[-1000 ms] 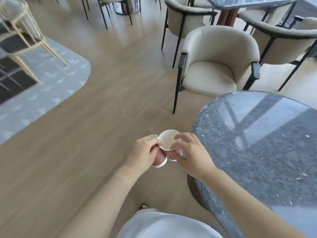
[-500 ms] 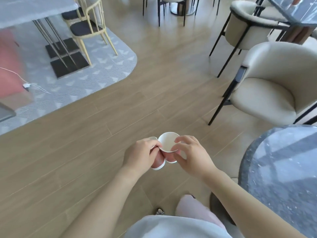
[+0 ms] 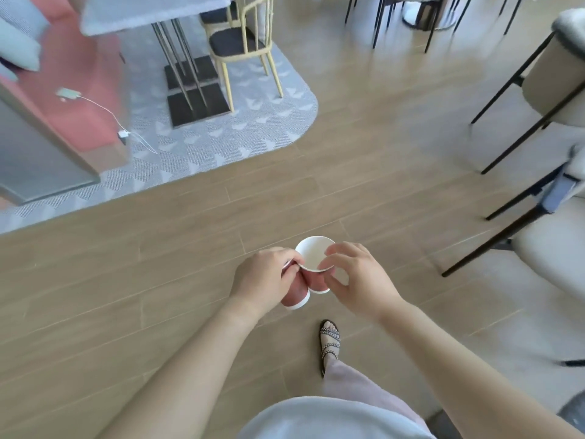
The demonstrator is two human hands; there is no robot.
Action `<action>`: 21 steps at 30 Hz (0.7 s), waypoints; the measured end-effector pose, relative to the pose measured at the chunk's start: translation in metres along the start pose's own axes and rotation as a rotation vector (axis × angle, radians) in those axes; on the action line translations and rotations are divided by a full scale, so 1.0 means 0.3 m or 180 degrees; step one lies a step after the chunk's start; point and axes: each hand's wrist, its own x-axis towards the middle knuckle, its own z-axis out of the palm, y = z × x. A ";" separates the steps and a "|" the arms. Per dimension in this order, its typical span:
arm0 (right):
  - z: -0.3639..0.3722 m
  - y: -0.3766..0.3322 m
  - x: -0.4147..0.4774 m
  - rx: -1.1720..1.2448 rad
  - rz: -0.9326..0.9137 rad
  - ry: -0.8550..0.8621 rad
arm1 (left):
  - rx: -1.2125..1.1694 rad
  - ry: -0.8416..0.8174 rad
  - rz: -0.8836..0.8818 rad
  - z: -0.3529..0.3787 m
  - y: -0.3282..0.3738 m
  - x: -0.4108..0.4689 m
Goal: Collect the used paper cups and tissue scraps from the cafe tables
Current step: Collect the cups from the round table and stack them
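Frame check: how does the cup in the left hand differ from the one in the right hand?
The right cup shows its open mouth and white inside; the left cup shows mostly its red wall and white base, mouth hidden by fingers. The right hand pinches the right cup's rim; the left hand curls round the left cup. Both are red paper cups, held side by side.

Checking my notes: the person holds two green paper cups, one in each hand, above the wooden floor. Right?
Not quite: the cups are red outside and white inside, not green, as the head view shows. The left hand grips the left cup, the right hand pinches the right cup at its rim, both above the wooden floor.
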 end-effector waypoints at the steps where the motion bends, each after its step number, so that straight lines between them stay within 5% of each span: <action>1: -0.008 0.014 0.059 0.0015 -0.0019 -0.0030 | 0.0009 -0.0004 -0.0028 -0.012 -0.001 0.054; 21: -0.011 0.062 1.048 0.0073 -0.0572 -0.0483 | 0.0401 0.0617 -0.0464 -0.299 -0.207 0.799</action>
